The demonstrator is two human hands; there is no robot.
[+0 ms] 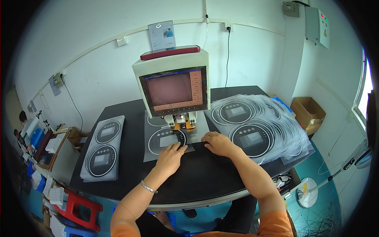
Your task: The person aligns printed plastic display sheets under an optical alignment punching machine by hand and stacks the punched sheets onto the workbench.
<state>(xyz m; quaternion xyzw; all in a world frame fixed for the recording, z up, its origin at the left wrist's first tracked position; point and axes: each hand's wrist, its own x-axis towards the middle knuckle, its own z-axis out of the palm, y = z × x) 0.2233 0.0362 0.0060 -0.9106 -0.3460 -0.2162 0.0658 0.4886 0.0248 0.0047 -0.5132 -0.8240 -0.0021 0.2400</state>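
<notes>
- left hand (170, 155) lies flat, fingers spread, grasping nothing, pressing the printed sheet (166, 140) on the black table (197, 173).
- right hand (218, 143) rests open at the sheet's edge.
- the machine (173, 83) hides the sheet's far end.

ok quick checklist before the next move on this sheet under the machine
1. Left hand flat on the clear sheet: ok.
2. Right hand on the sheet's right edge: ok.
3. Round printed panel lined up beneath the yellow press head: cannot tell.
4. Fingers outside the press head's footprint: ok, both hands sit nearer the person.
5. Stack of sheets on the left squared: ok.
6. Pile on the right tidy: not ok, fanned out and overhanging the table edge.
</notes>
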